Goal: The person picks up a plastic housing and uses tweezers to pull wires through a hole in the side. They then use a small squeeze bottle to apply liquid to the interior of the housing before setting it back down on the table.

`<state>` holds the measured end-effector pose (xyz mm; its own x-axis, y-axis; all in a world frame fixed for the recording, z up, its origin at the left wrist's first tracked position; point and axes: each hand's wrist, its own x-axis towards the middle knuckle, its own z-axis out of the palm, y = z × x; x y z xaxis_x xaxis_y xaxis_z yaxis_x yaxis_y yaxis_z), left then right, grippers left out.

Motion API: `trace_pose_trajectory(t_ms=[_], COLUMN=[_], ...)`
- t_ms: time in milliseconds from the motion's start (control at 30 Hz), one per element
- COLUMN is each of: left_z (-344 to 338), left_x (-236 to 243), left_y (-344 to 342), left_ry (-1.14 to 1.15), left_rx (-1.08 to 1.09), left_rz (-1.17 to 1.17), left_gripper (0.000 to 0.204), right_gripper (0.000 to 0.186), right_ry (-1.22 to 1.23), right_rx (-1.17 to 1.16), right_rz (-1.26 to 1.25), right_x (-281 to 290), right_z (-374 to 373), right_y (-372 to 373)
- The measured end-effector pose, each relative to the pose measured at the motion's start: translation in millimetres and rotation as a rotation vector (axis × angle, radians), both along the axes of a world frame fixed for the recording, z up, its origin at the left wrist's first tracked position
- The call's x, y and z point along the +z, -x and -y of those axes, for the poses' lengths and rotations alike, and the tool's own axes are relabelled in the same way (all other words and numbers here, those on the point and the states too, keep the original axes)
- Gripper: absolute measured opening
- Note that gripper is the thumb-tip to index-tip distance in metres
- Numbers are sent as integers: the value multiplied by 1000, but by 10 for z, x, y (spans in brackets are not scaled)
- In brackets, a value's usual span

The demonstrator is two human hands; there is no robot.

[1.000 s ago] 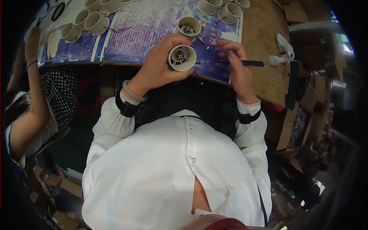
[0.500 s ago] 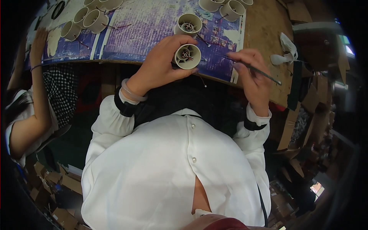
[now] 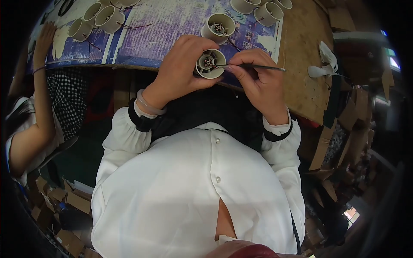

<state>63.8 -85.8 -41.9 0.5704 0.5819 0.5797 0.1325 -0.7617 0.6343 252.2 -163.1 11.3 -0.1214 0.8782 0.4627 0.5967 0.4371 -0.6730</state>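
The left hand (image 3: 183, 60) curls its fingers and thumb around a round white motor housing (image 3: 210, 63), near the front edge of the table (image 3: 301, 51). The right hand (image 3: 257, 76) pinches a thin dark tool (image 3: 269, 67), its tip at the open top. A second motor housing (image 3: 218, 29) stands just beyond.

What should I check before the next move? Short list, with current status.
1. Left hand gripping the white cup-shaped part: ok.
2. Part's open end facing up toward the camera, inside visible: ok.
3. Right hand holding the dark slim tool: ok.
4. Tool tip touching a wire inside: cannot tell, too small.
5. Standing cup not touching the held part: cannot tell, fingers partly block the view.
6. Co-worker's hand away from the held part: ok.
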Motion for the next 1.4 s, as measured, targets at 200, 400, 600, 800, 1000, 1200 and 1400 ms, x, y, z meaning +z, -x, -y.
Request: trace_pose_trajectory(t_ms=[200, 400, 600, 800, 1000, 1200, 1400], left_z=[-3, 7, 5, 10, 4, 25, -13], left_x=[-33, -35, -41, -61, -75, -84, -53], left_y=[-12, -16, -24, -37, -47, 6, -3], left_ry=[-7, -8, -14, -18, -47, -35, -45], left_rx=[19, 37, 31, 36, 22, 39, -3], left_rz=[9, 3, 6, 11, 16, 0, 15], left_gripper=[58, 59, 59, 61, 61, 58, 57], right_gripper=[12, 11, 10, 10, 12, 14, 12], right_ry=[4, -3, -44, -72, -131, -153, -75], right_rx=[18, 11, 13, -30, -48, -53, -70], right_rz=[94, 66, 119, 116, 94, 80, 66], right_x=[23, 25, 21, -39, -118, 13, 16], right_z=[-68, -86, -99, -73, -21, 47, 62], right_y=[2, 7, 18, 68, 155, 85, 89])
